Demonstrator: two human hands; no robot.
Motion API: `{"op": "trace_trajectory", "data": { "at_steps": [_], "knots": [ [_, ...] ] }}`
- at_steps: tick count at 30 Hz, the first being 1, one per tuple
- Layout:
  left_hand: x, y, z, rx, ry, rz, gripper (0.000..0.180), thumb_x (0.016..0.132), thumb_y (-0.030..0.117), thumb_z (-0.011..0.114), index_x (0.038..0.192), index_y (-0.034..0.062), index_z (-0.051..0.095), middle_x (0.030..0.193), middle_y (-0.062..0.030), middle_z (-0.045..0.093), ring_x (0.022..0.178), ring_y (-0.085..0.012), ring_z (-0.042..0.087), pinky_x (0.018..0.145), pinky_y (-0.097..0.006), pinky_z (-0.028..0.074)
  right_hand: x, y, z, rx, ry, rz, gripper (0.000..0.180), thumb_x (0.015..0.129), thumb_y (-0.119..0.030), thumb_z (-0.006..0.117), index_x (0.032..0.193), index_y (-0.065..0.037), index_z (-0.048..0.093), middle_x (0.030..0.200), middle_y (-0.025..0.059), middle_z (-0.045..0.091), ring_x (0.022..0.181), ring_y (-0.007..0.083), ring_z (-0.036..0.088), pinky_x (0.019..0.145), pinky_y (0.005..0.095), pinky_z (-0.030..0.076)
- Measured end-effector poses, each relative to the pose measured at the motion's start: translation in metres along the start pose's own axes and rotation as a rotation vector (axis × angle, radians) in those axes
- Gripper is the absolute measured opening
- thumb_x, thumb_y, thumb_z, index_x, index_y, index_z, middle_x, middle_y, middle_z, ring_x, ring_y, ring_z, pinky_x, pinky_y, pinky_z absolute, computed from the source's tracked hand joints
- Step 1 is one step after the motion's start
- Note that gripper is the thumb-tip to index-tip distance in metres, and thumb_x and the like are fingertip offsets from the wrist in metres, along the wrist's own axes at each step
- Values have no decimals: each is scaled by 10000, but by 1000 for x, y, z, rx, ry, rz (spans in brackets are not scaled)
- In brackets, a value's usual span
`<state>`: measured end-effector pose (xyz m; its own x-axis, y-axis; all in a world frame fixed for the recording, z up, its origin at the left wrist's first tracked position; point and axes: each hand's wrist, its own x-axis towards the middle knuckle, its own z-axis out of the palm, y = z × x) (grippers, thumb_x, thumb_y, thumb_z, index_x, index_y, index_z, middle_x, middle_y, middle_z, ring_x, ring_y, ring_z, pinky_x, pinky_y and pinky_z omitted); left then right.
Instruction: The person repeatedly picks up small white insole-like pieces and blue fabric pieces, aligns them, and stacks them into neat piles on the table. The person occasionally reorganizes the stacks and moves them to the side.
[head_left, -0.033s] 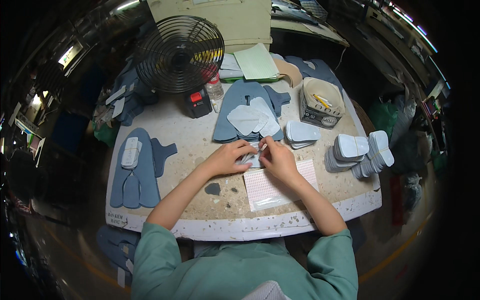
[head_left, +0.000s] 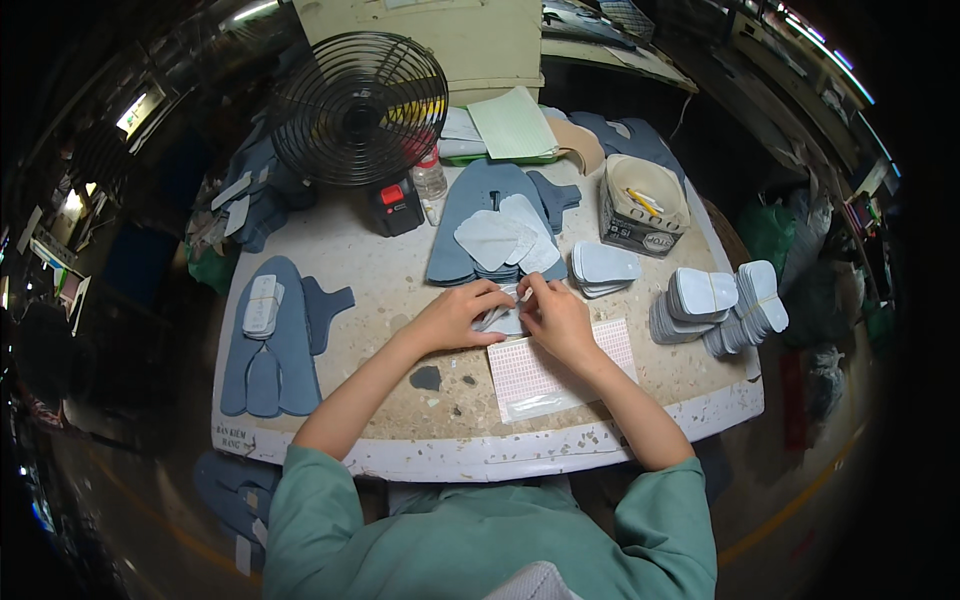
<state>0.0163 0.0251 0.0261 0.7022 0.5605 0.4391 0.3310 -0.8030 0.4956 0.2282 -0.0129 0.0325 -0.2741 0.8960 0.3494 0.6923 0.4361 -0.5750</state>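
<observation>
**Two hands closed on one pale piece at mid-table**

Two hands meet just above the centre of the frame. The left hand (head_left: 462,312) comes in from the lower left, fingers curled down, thumb side toward the other hand. The right hand (head_left: 558,318) comes in from the lower right, its fingertips pinched at the same spot. Between them lies a small pale grey piece (head_left: 503,320). Both grips are nearly shut on it, the left covering its left end, the right pinching its upper right edge. Its long axis seems to run left to right across the frame, from one hand to the other, so neither hand is clearly nearer.

Just below the right hand a pink gridded sheet (head_left: 545,372) lies flat on the table (head_left: 400,290), partly under the wrist. Just above the hands a stack of blue-grey cut pieces (head_left: 480,215) carries lighter grey pieces (head_left: 500,238) on top. To the right sit fanned grey stacks (head_left: 700,300); at upper right a small box (head_left: 642,208); at upper left a round fan (head_left: 360,108); at far left more blue shapes (head_left: 275,345).

Hidden: most of the held piece is under the fingers, so its outline and whether it is one layer or several cannot be made out. The frame's rim is dark and bent.
</observation>
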Motion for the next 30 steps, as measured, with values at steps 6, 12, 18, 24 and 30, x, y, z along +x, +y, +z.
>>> {"op": "trace_trajectory", "data": {
  "at_steps": [6,12,18,24,30],
  "knots": [
    [0,-1,-1,-95,-66,-108,386,764,197,758,1128,140,646,1043,-102,630,762,-247,631,652,-332,529,3,6,-3,-138,164,9,256,742,-37,675,956,-104,552,744,35,648,785,260,636,634,404,502],
    [-2,-2,-1,-11,-51,-26,391,739,188,776,1106,137,650,1048,-132,623,870,-295,647,741,-363,541,1,4,0,140,-15,181,227,744,-50,689,924,-93,558,715,45,660,750,259,651,618,401,497],
    [-2,-2,2,-25,-39,-42,416,697,194,798,1082,130,653,1034,-134,621,875,-314,648,740,-368,543,2,8,7,-111,143,-24,193,798,-116,688,933,-67,558,710,84,667,722,296,656,619,396,495],
    [0,2,-5,-86,-69,-111,530,711,137,763,1213,124,591,1020,-108,614,744,-193,621,663,-290,523,6,14,5,342,29,273,260,931,-252,615,992,-15,529,614,167,603,549,334,610,556,406,469],
    [-1,4,1,-396,176,-234,641,794,37,699,1377,92,439,1041,-87,598,697,-96,570,628,-230,495,5,6,-1,384,-44,211,265,889,-121,674,1084,-58,507,741,22,576,607,84,573,508,239,460]
  ]
}}
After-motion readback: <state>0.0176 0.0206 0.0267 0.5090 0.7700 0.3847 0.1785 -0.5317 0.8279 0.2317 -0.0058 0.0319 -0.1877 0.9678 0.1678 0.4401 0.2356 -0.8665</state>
